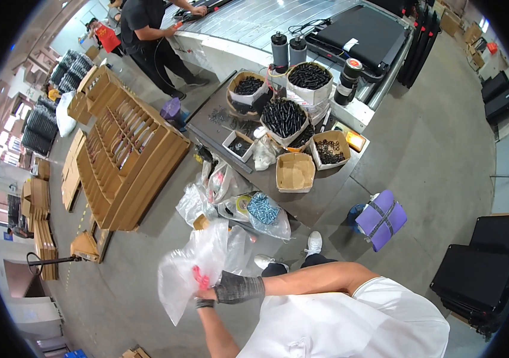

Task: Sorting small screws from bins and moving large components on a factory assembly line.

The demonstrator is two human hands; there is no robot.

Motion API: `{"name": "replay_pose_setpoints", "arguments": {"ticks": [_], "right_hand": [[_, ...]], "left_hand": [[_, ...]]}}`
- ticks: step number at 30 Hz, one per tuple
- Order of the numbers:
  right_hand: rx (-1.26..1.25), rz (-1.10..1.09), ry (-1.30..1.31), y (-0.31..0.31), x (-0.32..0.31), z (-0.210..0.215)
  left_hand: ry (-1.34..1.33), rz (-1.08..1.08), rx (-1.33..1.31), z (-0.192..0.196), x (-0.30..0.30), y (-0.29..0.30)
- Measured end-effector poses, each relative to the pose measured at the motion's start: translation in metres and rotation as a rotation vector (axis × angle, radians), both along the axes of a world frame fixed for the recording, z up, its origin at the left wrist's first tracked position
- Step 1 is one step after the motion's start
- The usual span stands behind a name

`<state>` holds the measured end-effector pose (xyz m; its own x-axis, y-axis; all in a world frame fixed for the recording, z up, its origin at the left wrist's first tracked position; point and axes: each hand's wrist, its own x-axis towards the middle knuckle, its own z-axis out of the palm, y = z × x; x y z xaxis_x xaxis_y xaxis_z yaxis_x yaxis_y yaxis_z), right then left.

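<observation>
In front of me, to the left, I hold up a clear plastic bag [186, 271] with something pink-red showing at its side. My left hand [205, 294], with a dark cuff at the wrist, is closed at the bag's lower edge. My right hand [230, 287], in a dark grey knitted glove, is closed on the same bag, its fingertips partly hidden by the plastic. On the floor just beyond are more clear bags [198, 200], one of them filled with blue screws [263, 209].
A dark worktable [326, 206] bears an empty carton [295, 173], cartons of black parts [284, 119] and a box of small rings [330, 152]. A purple-padded stool [383, 219] stands right. A slotted cardboard rack [129, 161] stands left. Another person [147, 36] works behind at a metal table.
</observation>
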<state>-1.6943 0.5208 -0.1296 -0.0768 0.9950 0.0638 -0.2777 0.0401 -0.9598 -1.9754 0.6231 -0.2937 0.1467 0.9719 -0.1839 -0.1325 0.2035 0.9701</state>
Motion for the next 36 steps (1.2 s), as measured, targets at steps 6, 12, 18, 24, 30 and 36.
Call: {"name": "replay_pose_setpoints", "arguments": {"ticks": [6, 12, 18, 24, 30, 36], "right_hand": [[-0.385, 0.065, 0.460, 0.012, 0.050, 0.126], [-0.094, -0.104, 0.628, 0.043, 0.127, 0.003], [-0.057, -0.774, 0.769, 0.027, 0.189, 0.004], [-0.331, -0.781, 1.200, 0.042, 0.226, -0.209], [-0.345, -0.716, 1.471, 0.077, 0.237, -0.283], [-0.784, -0.985, 1.482, 0.066, 0.262, -0.304]], "left_hand": [[-0.230, -0.028, -0.113, -0.017, 0.018, -0.014], [-0.491, -0.193, -0.283, -0.030, 0.091, 0.000], [-0.679, -0.258, -0.441, -0.027, 0.134, -0.014], [-0.783, -0.410, -0.588, 0.015, 0.236, -0.012], [-0.527, -0.430, -0.647, 0.065, 0.289, 0.002], [-0.163, -0.568, -0.687, 0.119, 0.380, 0.013]]}}
